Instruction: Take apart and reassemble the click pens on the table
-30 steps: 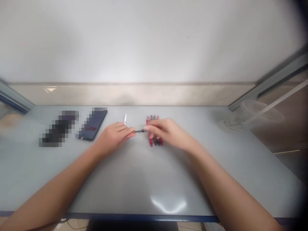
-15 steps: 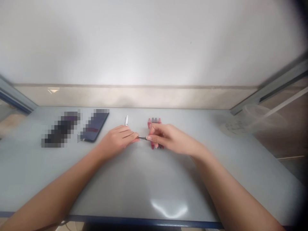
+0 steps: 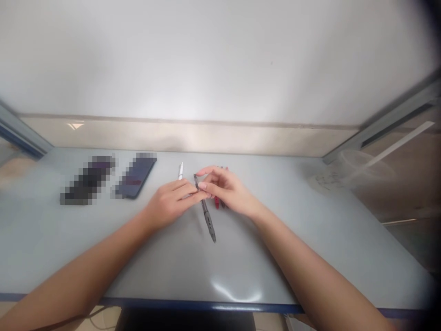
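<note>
A dark grey pen (image 3: 208,221) is held in mid-air between my hands, tilted with its grey grip end towards me. My right hand (image 3: 229,188) pinches its upper part between thumb and fingers. From the other side, my left hand (image 3: 174,202) has its closed fingers around the pen's middle, meeting the right fingertips. Partly hidden behind my right hand, several red and dark pens (image 3: 217,202) lie side by side on the table. A white pen (image 3: 181,171) lies just beyond my left hand.
On the left of the grey table (image 3: 165,266) lie a dark phone-like slab (image 3: 139,177) and a blurred-out dark object (image 3: 87,181). A clear plastic cup (image 3: 330,177) with a white straw stands at the right edge. A wall (image 3: 220,135) closes off the back.
The pen has turned from lying crosswise between my hands to pointing towards me, with more of it showing. My right hand has shifted slightly left and up.
</note>
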### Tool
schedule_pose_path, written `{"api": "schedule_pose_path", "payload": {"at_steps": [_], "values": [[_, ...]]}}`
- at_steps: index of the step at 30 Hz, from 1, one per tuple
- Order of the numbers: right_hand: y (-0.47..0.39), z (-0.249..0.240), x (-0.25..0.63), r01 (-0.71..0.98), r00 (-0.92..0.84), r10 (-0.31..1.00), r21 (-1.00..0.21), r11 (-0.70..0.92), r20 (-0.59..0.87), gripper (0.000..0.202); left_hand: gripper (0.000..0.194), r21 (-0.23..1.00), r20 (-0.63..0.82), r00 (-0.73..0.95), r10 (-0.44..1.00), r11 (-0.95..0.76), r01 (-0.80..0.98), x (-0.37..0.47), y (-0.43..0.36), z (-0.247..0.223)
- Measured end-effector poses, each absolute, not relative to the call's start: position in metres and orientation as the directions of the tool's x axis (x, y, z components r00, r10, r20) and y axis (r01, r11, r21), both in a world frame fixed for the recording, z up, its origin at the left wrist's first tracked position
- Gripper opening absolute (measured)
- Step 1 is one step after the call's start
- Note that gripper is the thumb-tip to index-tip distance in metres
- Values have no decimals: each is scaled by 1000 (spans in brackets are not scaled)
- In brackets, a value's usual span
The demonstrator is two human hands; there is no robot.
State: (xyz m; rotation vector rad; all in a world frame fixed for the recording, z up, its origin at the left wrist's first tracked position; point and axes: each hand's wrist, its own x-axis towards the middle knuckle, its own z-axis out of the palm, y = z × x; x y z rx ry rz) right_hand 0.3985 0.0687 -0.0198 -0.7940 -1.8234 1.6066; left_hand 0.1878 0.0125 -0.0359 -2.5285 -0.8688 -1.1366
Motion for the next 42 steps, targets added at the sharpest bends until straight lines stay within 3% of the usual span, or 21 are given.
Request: {"api": "schedule_pose_path", "payload": {"at_steps": [10, 13, 16, 21, 25, 28, 32, 34, 38, 42], "values": [[76, -8, 394, 80, -721, 690, -997, 3, -56, 34, 21, 19, 769, 504, 395, -801, 599, 189, 15, -45], [91, -11, 391, 50, -755, 653, -998, -34, -60, 33, 25, 72, 749, 471, 466, -764, 641, 189, 16, -45], [111, -15, 389, -28, -691, 723, -1000, -13, 10, 36, 30, 190, 695, 413, 588, -705, 684, 185, 17, -41], [133, -15, 389, 6, -526, 849, -998, 70, 56, 43, 18, 393, 398, 202, 895, -365, 844, 178, 16, -36], [135, -18, 391, 48, -477, 877, -995, 89, 55, 43, 29, 320, 115, 16, 993, -52, 946, 181, 18, -34], [135, -20, 392, 51, -495, 865, -991, 125, 84, 41, 27, 251, -3, 45, 999, -43, 967, 184, 19, -32], [137, -19, 392, 72, -535, 841, -988, 133, 74, 37, 21, 272, 12, 117, 993, -116, 955, 185, 18, -32], [137, -17, 393, 77, -525, 849, -990, 120, 62, 37, 26, 357, 41, 120, 992, -127, 926, 183, 18, -34], [138, -15, 397, 70, -514, 856, -991, 115, 63, 38, 37, 674, 74, 88, 993, -115, 730, 181, 19, -35], [140, -18, 398, 71, -493, 864, -985, 155, 101, 33, 54, 877, -60, 75, 995, 16, 480, 180, 20, -26]]}}
